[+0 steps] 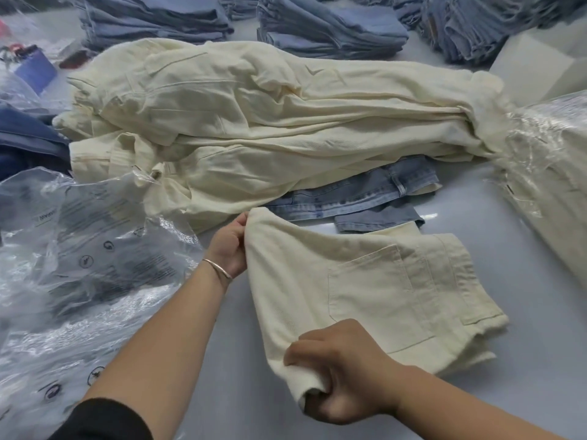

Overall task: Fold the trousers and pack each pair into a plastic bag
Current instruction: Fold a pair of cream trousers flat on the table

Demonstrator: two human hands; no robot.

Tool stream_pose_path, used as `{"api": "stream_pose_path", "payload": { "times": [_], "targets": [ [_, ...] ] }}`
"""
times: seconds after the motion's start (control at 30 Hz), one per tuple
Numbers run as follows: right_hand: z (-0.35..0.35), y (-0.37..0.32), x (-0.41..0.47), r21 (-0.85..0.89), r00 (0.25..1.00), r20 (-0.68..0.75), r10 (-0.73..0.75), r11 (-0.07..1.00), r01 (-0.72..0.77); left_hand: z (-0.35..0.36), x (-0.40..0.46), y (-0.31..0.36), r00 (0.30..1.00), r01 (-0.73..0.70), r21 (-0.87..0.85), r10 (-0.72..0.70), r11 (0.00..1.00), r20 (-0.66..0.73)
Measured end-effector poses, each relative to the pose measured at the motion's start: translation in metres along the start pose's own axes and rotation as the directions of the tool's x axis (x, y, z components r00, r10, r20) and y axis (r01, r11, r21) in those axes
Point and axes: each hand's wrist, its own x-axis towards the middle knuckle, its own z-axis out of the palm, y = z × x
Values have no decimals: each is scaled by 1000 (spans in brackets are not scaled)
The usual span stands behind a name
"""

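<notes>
Left hand (229, 246) and right hand (343, 373) each pinch the folded cream trousers (365, 296) at their left edge. The bundle extends rightward; the plastic bags (79, 249) lie at the table's left edge, nearer the left hand.

Garment packing workshop: stacked folded jeans (330, 30), heaped cream trousers (254, 122), printed plastic bags (89, 249) across one worktable (476, 201).

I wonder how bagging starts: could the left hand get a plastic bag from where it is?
Probably yes: the bags lie loose just beside the left hand, nothing between, but it must first release the folded trousers.
</notes>
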Motion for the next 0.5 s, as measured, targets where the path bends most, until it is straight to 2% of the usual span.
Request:
{"api": "stream_pose_path", "payload": {
  "times": [0.13,0.23,0.3,0.4,0.5],
  "targets": [
    [-10,0,0,-85,995,-104,-2,996,-7,8,7,4,1000,15,-122,-12,992,23],
    [-21,4,2,-76,970,-242,4,997,-23,-4,-2,-9,986,162,-86,-158,983,49],
    [-26,3,3,-61,960,-279,-5,998,-13,-11,-8,-23,978,211,-108,-210,972,20],
    [-21,0,0,-109,981,-183,-59,993,40,-10,-7,-29,980,174,-201,-189,964,-56],
    [-3,-2,-5,-164,997,2,-72,984,72,0,1,-9,988,132,-158,-143,979,-62]
  ]
}}
